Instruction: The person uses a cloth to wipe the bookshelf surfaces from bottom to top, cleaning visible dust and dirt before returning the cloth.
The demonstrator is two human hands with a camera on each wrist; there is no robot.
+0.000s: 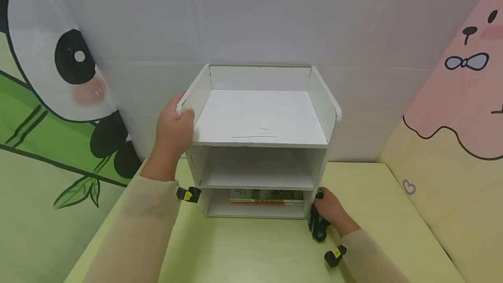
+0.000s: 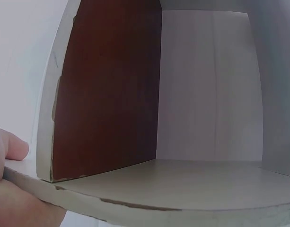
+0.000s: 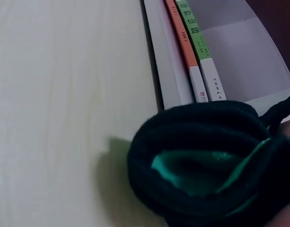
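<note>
A white wooden shelf unit [image 1: 259, 117] with an open top tray and two compartments below stands on the table. My left hand [image 1: 174, 130] grips the front edge of its left side panel near the top. In the left wrist view, the thumb [image 2: 14, 146] lies on one face of that panel [image 2: 135, 213] and fingers are on the other. Beside the unit's lower right corner, my right hand [image 1: 331, 208] holds a dark cloth [image 1: 317, 226]. The right wrist view shows the cloth [image 3: 197, 116] folded in thick layers, brighter green inside. Most of the right hand is hidden there.
Two thin books [image 1: 267, 196], one with an orange spine and one with a green spine, lie flat in the bottom compartment. Pale yellow tabletop [image 1: 243, 248] surrounds the unit. Behind it hangs a white cloth wall [image 1: 259, 21], with cartoon-printed walls at both sides.
</note>
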